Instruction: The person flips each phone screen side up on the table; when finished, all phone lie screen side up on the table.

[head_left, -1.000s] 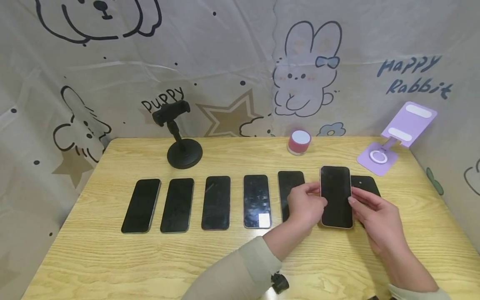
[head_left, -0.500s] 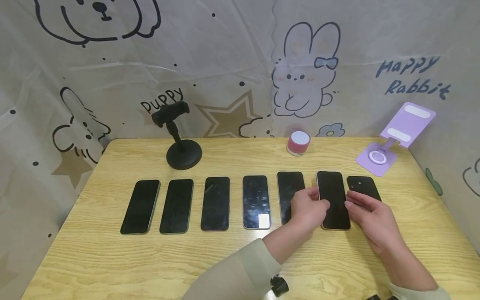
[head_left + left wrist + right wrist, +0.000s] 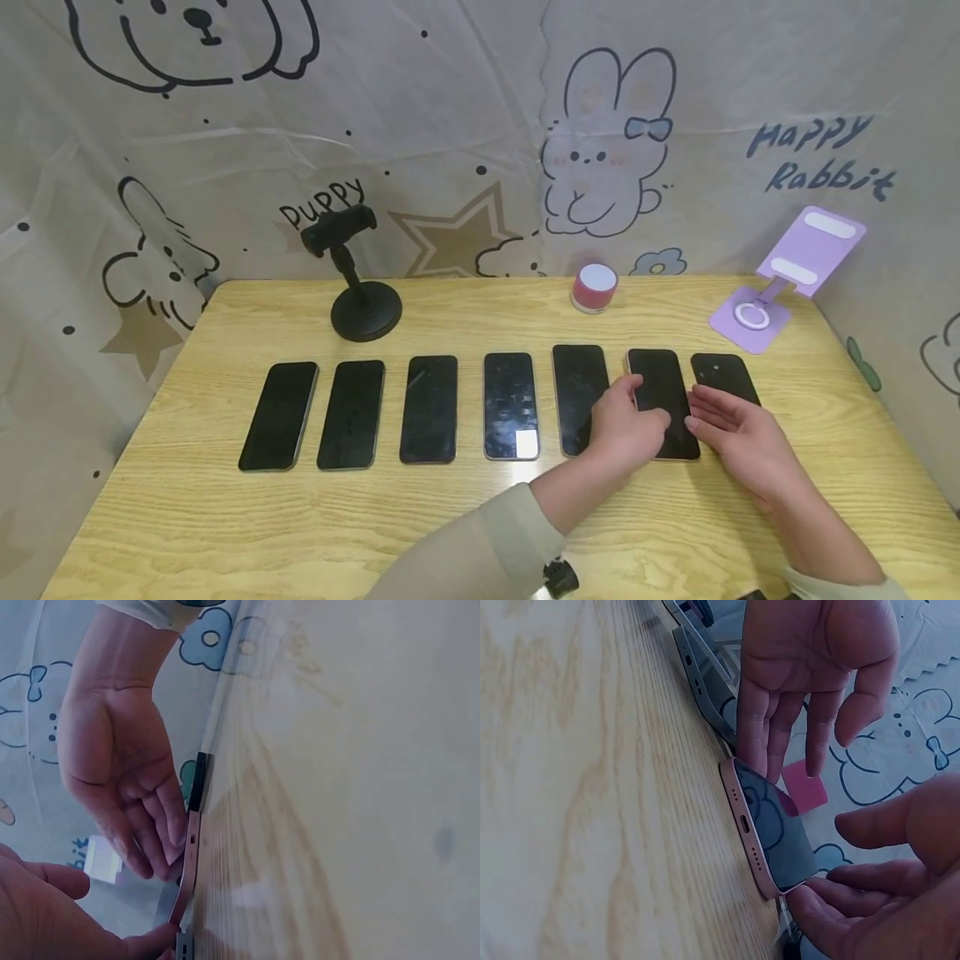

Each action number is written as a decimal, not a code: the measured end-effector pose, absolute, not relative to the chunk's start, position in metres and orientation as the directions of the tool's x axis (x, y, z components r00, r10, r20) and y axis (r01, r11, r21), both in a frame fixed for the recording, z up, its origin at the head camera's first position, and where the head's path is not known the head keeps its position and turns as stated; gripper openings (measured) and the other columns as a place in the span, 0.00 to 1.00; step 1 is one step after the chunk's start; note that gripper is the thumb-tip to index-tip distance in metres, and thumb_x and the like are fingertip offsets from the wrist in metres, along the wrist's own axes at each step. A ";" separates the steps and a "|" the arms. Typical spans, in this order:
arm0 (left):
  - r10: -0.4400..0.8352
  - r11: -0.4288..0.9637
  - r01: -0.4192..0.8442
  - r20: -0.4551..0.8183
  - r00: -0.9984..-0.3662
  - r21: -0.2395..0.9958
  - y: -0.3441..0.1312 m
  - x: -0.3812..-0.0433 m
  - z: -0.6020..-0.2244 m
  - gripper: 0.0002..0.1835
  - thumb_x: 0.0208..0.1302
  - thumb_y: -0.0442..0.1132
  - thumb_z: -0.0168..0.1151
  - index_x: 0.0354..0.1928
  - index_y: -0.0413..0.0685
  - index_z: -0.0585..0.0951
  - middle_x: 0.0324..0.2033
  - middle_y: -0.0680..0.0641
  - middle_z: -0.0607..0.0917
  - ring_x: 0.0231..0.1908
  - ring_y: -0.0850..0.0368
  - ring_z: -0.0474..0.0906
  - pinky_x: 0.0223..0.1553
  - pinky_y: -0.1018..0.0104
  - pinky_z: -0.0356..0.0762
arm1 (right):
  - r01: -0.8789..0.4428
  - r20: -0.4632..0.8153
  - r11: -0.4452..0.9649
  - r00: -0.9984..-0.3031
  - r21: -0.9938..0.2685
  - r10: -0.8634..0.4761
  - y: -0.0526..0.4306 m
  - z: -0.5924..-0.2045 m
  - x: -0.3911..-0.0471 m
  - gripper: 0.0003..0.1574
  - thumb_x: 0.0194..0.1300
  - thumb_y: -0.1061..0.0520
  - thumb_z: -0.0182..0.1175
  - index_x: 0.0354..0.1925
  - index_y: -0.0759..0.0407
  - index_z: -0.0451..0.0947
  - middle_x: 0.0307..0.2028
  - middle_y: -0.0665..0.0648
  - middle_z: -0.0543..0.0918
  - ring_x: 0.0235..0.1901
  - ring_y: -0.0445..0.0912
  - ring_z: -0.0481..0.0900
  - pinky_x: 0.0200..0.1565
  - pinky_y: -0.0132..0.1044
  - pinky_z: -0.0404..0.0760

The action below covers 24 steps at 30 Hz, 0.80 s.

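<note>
A pink-edged smartphone [image 3: 663, 377] lies screen up on the table, between my two hands. My left hand [image 3: 627, 427] is at its left edge, fingers fairly straight, with the thumb over the screen in the head view. In the right wrist view that thumb is lifted clear of the phone. At the right edge is my right hand [image 3: 744, 443]; its fingertips touch or nearly touch the phone, thumb raised, as the right wrist view shows. Just beyond, a black phone [image 3: 723, 375] lies back up, partly hidden by the right hand. Left of my left hand lies another dark phone [image 3: 577, 383].
Several more phones, such as a reflective one [image 3: 512, 400], continue the row leftward on the wooden table [image 3: 225, 533]. Behind stand a black phone stand [image 3: 366, 312], a pink round speaker-like object [image 3: 595, 290] and a purple phone stand [image 3: 810, 246]. A printed cloth hangs behind.
The pink-edged phone, held raised between both hands a second ago, has come down onto the table, into the row. Both hands have loosened, and the left thumb has slid rightward over the screen.
</note>
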<state>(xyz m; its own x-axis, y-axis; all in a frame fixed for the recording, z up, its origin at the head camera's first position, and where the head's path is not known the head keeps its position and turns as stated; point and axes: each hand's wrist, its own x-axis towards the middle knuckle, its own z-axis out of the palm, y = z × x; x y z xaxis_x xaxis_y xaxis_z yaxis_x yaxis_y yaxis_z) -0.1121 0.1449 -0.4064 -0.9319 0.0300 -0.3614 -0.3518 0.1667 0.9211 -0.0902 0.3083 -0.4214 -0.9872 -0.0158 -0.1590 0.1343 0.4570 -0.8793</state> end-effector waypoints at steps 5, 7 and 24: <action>0.044 0.225 -0.351 -0.369 -0.928 0.909 0.148 -0.109 -0.406 0.30 0.56 0.34 0.70 0.62 0.52 0.77 0.56 0.52 0.80 0.54 0.59 0.74 0.53 0.58 0.75 | 0.126 -0.171 0.497 -0.984 -0.859 -0.046 0.309 -0.420 -0.089 0.37 0.73 0.62 0.58 0.70 0.79 0.56 0.65 0.76 0.68 0.62 0.63 0.69 0.47 0.20 0.73; 0.045 0.229 -0.348 -0.367 -0.929 0.909 0.149 -0.108 -0.407 0.30 0.55 0.35 0.70 0.63 0.53 0.77 0.56 0.52 0.80 0.53 0.60 0.74 0.52 0.58 0.75 | 0.125 -0.175 0.497 -0.983 -0.858 -0.055 0.309 -0.420 -0.089 0.37 0.74 0.62 0.57 0.70 0.80 0.56 0.65 0.77 0.67 0.63 0.66 0.67 0.47 0.19 0.72; 0.031 0.212 -0.342 -0.356 -0.934 0.916 0.151 -0.106 -0.409 0.31 0.54 0.35 0.70 0.63 0.52 0.76 0.55 0.50 0.80 0.51 0.60 0.73 0.52 0.59 0.74 | 0.106 -0.173 0.524 -0.982 -0.845 -0.080 0.311 -0.419 -0.090 0.36 0.74 0.62 0.56 0.70 0.81 0.55 0.65 0.78 0.66 0.64 0.67 0.66 0.47 0.17 0.70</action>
